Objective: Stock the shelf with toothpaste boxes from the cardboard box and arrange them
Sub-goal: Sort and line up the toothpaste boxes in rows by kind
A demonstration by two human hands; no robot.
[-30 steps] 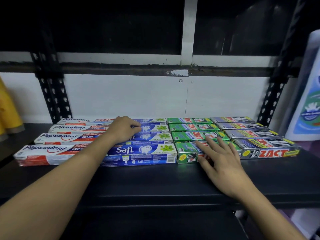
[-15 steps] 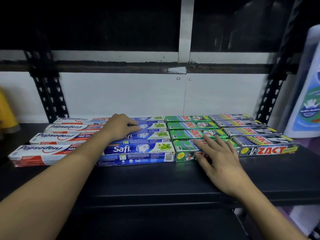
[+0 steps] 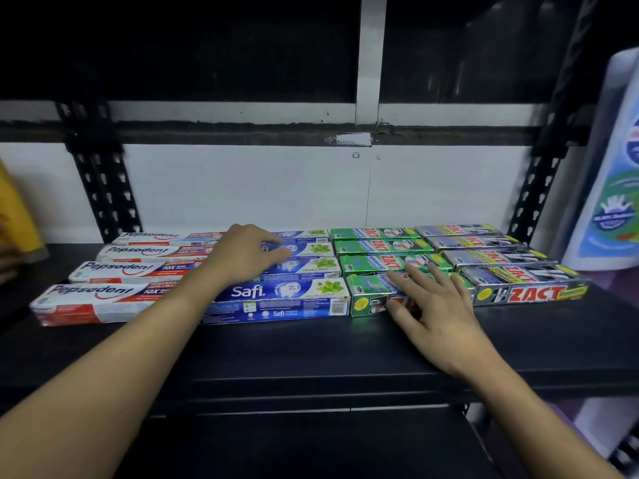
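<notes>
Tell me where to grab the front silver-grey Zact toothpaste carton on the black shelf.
Probably by its right end, coming from the front right. The silver-grey Zact carton lies flat, back edge against the grey carton behind, left end beside the green Zact carton; only front, top and right end look free.

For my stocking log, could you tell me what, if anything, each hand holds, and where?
Nothing is gripped: the left hand rests atop the Safi boxes; the right hand lays straight fingers on top of the front green Zact box.
</notes>
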